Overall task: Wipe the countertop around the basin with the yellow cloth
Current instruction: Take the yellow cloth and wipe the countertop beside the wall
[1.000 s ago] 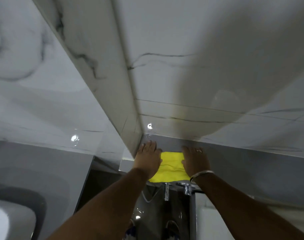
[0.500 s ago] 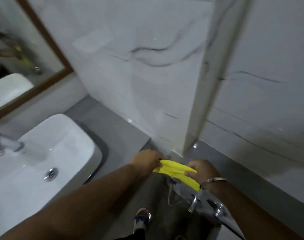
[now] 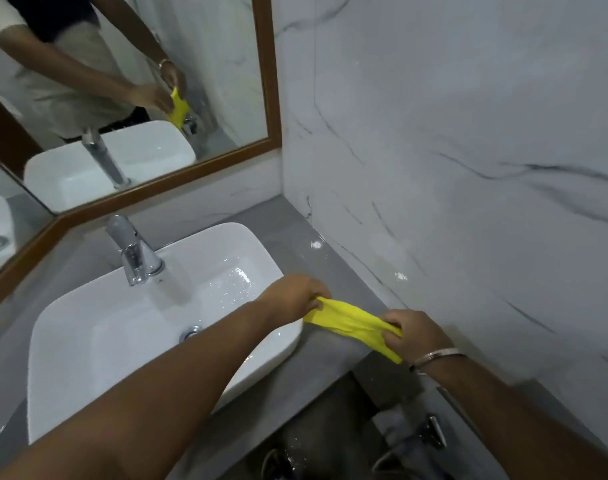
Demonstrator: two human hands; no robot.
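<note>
Stretching over the grey bench [image 3: 333, 344] beside the white basin [image 3: 87, 341], the yellow cloth [image 3: 351, 322] hangs bunched, left hand [image 3: 297, 294] and right hand [image 3: 415, 336] each pinching an end; roped like this, it may skim and miss patches.

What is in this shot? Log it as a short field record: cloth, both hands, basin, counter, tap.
cloth: yellow cloth, stretched between both hands, held above the counter at the basin's right edge
left hand: left hand pinching the cloth's left end
right hand: right hand gripping the right end; metal bangle on the wrist
basin: white ceramic basin, wet inside, drain visible
counter: grey stone countertop, not yet being wiped here
tap: chrome tap, no water seen running
</note>
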